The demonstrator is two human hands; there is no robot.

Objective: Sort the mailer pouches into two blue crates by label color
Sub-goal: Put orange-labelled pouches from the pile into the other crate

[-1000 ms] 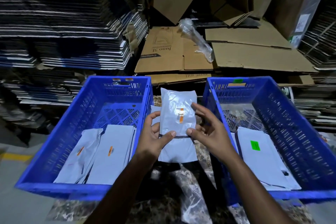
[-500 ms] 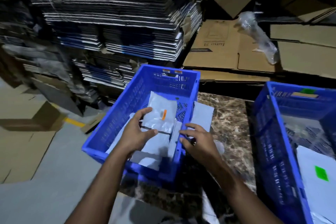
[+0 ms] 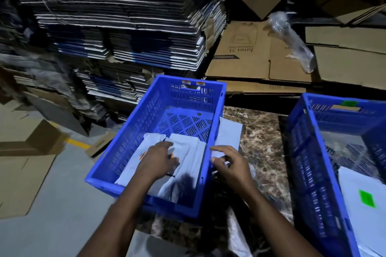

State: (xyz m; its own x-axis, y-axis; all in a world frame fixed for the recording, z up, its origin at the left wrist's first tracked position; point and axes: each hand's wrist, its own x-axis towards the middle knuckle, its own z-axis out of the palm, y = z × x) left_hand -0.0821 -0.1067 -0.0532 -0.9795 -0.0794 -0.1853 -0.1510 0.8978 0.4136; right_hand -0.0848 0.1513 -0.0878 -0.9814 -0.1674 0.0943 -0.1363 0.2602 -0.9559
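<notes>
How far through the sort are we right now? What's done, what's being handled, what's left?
Done: several pouches with orange labels lie in the left crate, and a green-labelled pouch lies in the right crate. In hand: the left hand rests flat on the pouches in the left crate; the right hand hovers by that crate's rim. Left: grey pouches wait on the marble table between the crates.
</notes>
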